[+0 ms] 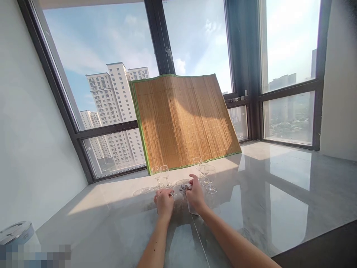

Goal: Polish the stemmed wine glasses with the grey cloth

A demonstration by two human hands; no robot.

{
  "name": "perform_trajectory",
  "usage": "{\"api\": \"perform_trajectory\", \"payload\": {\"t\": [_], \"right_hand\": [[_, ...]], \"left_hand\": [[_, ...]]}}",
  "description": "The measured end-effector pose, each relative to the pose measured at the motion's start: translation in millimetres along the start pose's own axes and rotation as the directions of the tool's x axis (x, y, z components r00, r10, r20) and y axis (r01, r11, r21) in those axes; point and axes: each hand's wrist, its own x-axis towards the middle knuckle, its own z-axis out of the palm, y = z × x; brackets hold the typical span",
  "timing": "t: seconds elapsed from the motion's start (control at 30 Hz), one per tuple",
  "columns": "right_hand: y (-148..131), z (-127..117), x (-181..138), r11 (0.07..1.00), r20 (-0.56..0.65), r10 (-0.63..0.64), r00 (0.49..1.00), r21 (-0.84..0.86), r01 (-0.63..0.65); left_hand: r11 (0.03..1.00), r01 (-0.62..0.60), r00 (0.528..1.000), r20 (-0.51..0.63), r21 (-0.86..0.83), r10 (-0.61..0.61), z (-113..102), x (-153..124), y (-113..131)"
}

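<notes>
My left hand (164,203) is closed around a small clear stemmed glass (173,193); only a bit of it shows past my fingers. A crumpled grey-white cloth (184,189) is gripped in my right hand (196,193), and part of it hangs below my palm. The two hands are close together, a short gap apart, over the grey countertop. Just beyond my left hand, two clear wine glasses (164,175) stand upright side by side. Three more wine glasses (210,178) stand in a cluster behind and to the right of my right hand.
A folded bamboo mat (186,119) with green edging leans against the window behind the glasses. The glossy grey stone sill (111,223) reflects the windows. A round lidded container (18,232) sits at the lower left. Dark window frames (252,67) surround the ledge.
</notes>
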Motion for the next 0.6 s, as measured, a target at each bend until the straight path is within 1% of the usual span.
{"api": "perform_trajectory", "payload": {"t": [0.07, 0.17, 0.23, 0.3, 0.4, 0.53, 0.6], "right_hand": [[-5.4, -0.1, -1.9, 0.998, 0.067, 0.014, 0.998, 0.056, -0.017], [-14.5, 0.5, -5.4, 0.982, 0.147, 0.007, 0.989, 0.188, -0.035], [-18.8, 0.5, -6.4, 0.965, 0.180, 0.009, 0.984, 0.255, -0.055], [-20.0, 0.3, -5.6, 0.959, 0.151, 0.046, 0.987, 0.270, -0.086], [-16.6, 0.6, -2.1, 0.963, 0.076, 0.102, 0.992, 0.242, -0.117], [-9.6, 1.6, 0.3, 0.980, 0.071, 0.076, 0.995, 0.177, -0.088], [-7.8, 1.0, 0.1, 0.990, 0.034, 0.085, 0.996, 0.113, -0.088]], "left_hand": [[1.000, 0.007, 1.000, -0.009, -0.008, -0.007, -1.4, -0.4, -0.3], [0.999, 0.037, 0.999, -0.026, -0.028, -0.037, -4.6, -1.7, -0.6], [0.998, 0.056, 0.998, -0.032, -0.028, -0.057, -6.1, -2.8, -0.8], [0.998, 0.060, 0.998, -0.031, -0.027, -0.061, -6.1, -3.4, -1.0], [0.999, 0.030, 0.999, -0.023, -0.034, -0.031, -4.1, -3.1, -1.4], [0.999, 0.041, 0.999, -0.020, -0.029, -0.041, -2.6, -1.3, -2.0], [0.998, 0.052, 0.998, -0.020, -0.025, -0.052, -2.8, -0.6, -2.1]]}}
